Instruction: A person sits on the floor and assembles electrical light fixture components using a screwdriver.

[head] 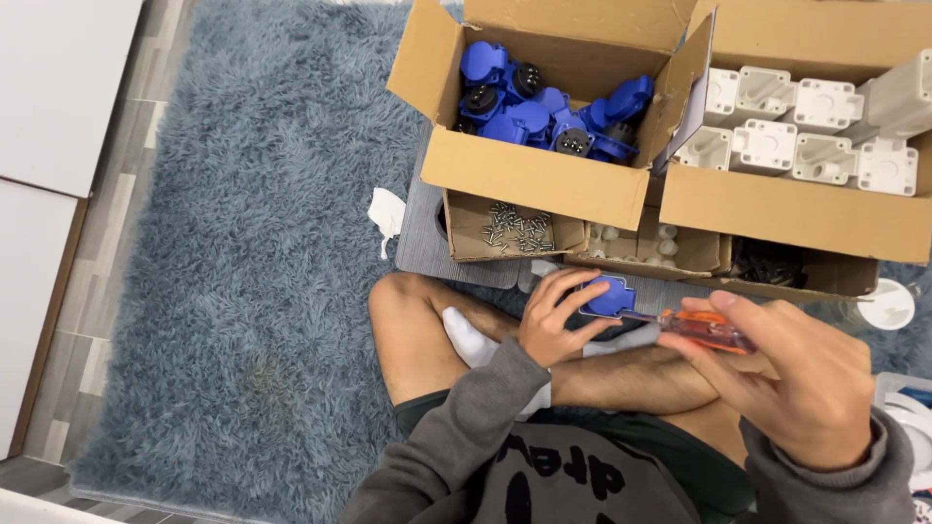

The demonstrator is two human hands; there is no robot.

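Shaggy grey-blue rug (243, 243), cardboard boxes (544, 175) upper right. Centre frame: left hand (549, 325), fingers pinching a blue plastic socket cover (612, 296); looks light, rigid, best gripped by the edges. Right hand (801, 383), fingers wrapped round an orange-handled screwdriver (704, 330), tip at the cover.

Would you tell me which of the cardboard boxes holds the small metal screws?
The small low box in front of the big box of blue sockets, nearest the left hand; silvery screws lie loose inside. Its neighbours hold white round pieces and dark parts.
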